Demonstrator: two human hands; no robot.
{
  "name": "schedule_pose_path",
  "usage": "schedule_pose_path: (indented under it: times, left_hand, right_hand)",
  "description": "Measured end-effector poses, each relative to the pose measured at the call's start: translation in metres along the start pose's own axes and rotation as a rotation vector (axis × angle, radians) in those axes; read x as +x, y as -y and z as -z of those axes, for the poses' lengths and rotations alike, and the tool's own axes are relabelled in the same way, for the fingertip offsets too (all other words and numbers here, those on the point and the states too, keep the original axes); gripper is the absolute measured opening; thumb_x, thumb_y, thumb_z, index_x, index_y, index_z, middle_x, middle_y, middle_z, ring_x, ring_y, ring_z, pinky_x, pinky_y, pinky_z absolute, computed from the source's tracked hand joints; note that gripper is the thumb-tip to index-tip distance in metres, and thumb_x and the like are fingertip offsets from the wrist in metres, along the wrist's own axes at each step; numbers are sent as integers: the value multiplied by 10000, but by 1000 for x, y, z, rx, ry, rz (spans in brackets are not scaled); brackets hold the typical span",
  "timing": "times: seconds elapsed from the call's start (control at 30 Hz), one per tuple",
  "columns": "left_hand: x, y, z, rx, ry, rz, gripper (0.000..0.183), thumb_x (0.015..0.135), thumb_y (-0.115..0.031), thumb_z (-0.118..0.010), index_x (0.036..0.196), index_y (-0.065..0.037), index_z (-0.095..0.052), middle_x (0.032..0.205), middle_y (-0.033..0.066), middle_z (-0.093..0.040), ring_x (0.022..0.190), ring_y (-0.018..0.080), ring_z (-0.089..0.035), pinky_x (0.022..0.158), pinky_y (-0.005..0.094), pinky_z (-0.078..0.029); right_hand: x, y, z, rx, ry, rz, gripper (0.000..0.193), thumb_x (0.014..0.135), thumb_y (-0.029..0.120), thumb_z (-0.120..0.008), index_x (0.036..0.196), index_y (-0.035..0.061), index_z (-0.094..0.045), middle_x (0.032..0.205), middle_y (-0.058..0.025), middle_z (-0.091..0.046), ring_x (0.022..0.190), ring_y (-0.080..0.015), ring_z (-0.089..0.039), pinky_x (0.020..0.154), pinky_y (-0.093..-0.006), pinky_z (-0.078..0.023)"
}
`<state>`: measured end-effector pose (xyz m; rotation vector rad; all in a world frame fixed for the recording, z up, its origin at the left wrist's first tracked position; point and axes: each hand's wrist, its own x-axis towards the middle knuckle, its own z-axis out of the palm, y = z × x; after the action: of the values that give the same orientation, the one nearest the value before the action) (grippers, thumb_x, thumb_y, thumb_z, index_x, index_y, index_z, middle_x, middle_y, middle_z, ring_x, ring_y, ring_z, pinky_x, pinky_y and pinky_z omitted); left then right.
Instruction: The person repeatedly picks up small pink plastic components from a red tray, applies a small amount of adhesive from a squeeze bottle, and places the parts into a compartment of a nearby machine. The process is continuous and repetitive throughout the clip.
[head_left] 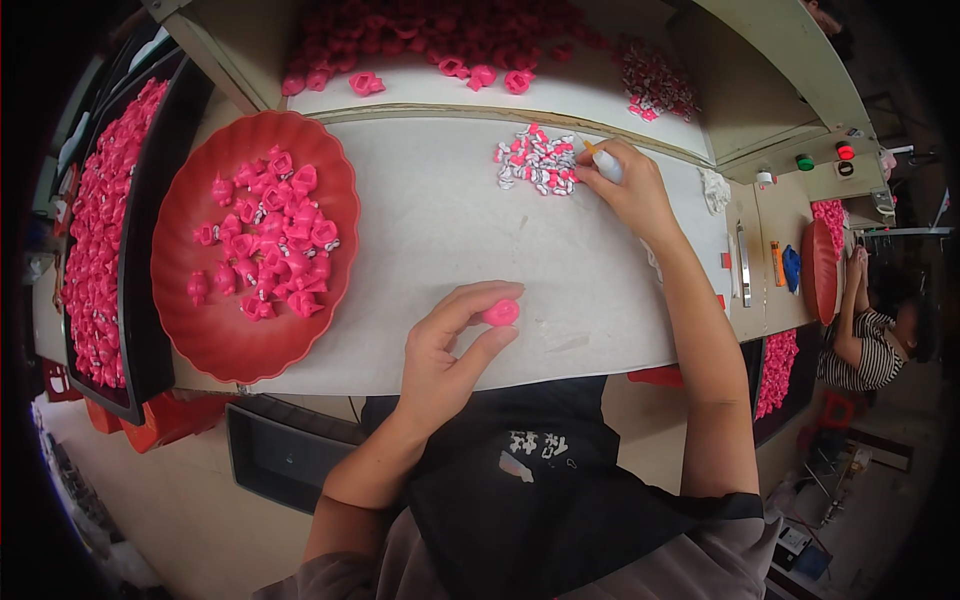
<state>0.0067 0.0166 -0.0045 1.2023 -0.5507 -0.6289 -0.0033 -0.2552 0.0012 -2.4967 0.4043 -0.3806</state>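
Toward the tabletop's (430,230) front edge, left hand (440,352) pinches a hollow pink piece (501,313), best kept steady; right hand (632,192) grips a white nozzle bottle (607,167) beside the pink-and-white parts (538,160), back edge.

Our one fisheye view looks down from head height, facing forward over the table (430,225). We sit close above it, with the left hand (440,352) and right hand (632,192) well inside the picture. The table's near edge crosses below mid-frame, its far edge lies near the top; straight lines bow toward the rim.
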Motion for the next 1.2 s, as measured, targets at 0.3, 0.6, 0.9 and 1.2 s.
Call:
schedule_pose_path:
  times: [0.3, 0.6, 0.9, 1.2]
  left_hand:
    - [3, 3, 5, 11, 0, 4, 291, 776, 13, -591, 1065, -12, -581, 1050, 87, -571, 891, 133, -544, 830, 263, -425]
    - [4, 2, -4, 16, 14, 20, 280, 780, 6, -591, 1060, -6, -579, 1041, 89, -575, 908, 139, -544, 834, 268, -428]
    - [1, 2, -17, 86, 50, 23, 277, 773, -49, -627, 1045, -9, -587, 974, 94, -601, 871, 157, -569, 798, 281, -447]
    - [2, -1, -28, 278, 93, -80, 262, 738, -44, -663, 990, 2, -606, 927, 106, -612, 802, 184, -600, 718, 276, -477]
  right_hand:
    - [2, -2, 14, 0, 153, -53, 182, 711, 96, -662, 868, 9, -636, 833, -109, -602, 760, -248, -576, 699, -331, -441]
    - [-8, -4, 24, -147, 173, 62, 152, 726, 58, -656, 860, -1, -615, 798, -95, -600, 698, -188, -573, 669, -289, -435]
    - [-36, -6, 23, 48, -8, 30, 129, 725, 26, -649, 840, -10, -604, 802, -84, -604, 689, -169, -568, 651, -260, -434]
    - [-109, 75, 13, 850, 155, 36, 124, 688, -49, -668, 790, 11, -633, 888, -82, -595, 796, -151, -572, 706, -250, -453]
